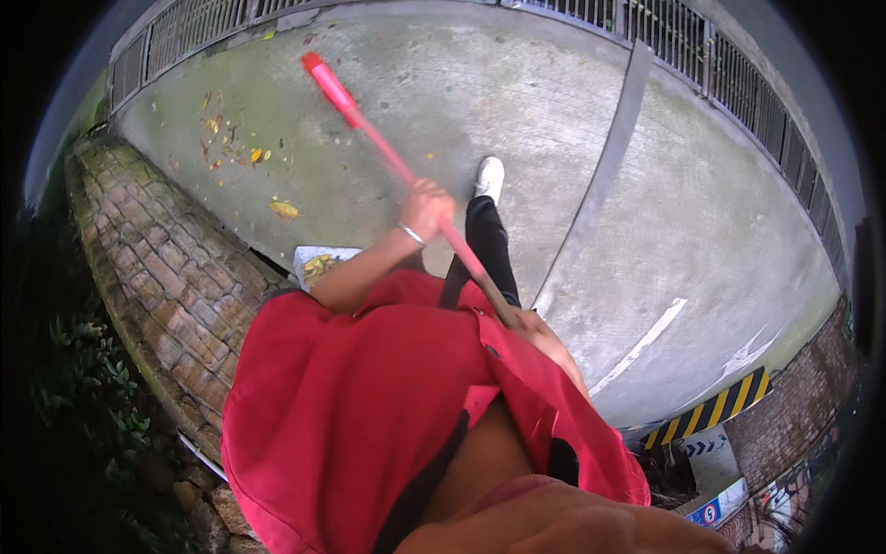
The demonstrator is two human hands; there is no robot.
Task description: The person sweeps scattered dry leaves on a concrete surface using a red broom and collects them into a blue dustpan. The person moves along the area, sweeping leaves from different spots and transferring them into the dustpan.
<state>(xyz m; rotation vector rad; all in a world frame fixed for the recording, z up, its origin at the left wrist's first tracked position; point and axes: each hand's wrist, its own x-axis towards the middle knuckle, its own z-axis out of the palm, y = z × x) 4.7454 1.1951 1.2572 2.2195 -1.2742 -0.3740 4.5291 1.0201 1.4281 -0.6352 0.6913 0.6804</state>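
Note:
A broom (381, 148) with a long pinkish-red handle slants across my front, its narrow red head (330, 85) out on the concrete at the upper left. Partway down the handle, my left hand (427, 211) is wrapped round it, a silvery bracelet at the wrist. Lower and to the right, close to my red top, my right hand (540, 336) grips the handle near its end; its fingers are partly hidden. Yellow and brown leaves (257, 155) lie scattered left of the broom head. Partly behind my left forearm stands a pale dustpan-like container (344, 252) with leaves in it.
A raised stone-paved border (175, 286) runs along the left, with plants (120, 379) beyond it. Metal railings (664, 32) bound the far side. A grey strip (604, 175) crosses the concrete. A black-and-yellow striped barrier (711, 411) stands at the lower right.

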